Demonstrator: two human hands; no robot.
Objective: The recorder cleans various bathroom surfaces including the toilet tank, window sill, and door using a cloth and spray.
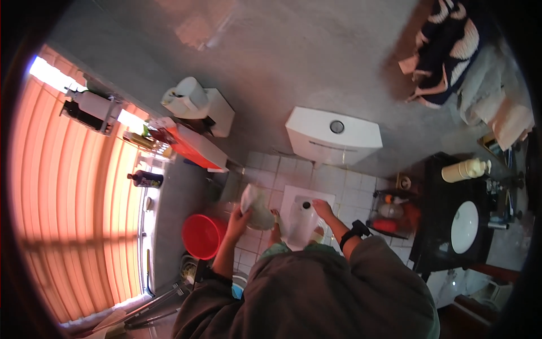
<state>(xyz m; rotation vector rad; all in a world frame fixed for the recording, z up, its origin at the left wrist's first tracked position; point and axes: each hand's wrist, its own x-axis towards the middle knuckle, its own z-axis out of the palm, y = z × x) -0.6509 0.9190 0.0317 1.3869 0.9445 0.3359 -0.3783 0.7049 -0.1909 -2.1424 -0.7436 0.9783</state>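
Note:
My left hand (239, 220) is closed on the edge of a pale, translucent thing (257, 210) that looks like a thin plastic bag. It hangs to the left of the white squat toilet (293, 226) set in the floor. My right hand (323, 209) is held over the toilet's right edge, near its dark drain hole (306, 205). Its fingers are drawn together, and what they hold, if anything, is too small to make out. A dark band circles my right wrist. My feet stand on either side of the toilet.
A red bucket (203, 236) stands left of my left forearm. Ahead, a white cistern (333, 135) is mounted on the grey wall. To the right are a low rack (393, 213) and a dark counter (435, 226) with a white basin (464, 227). Bottles line the window ledge, left.

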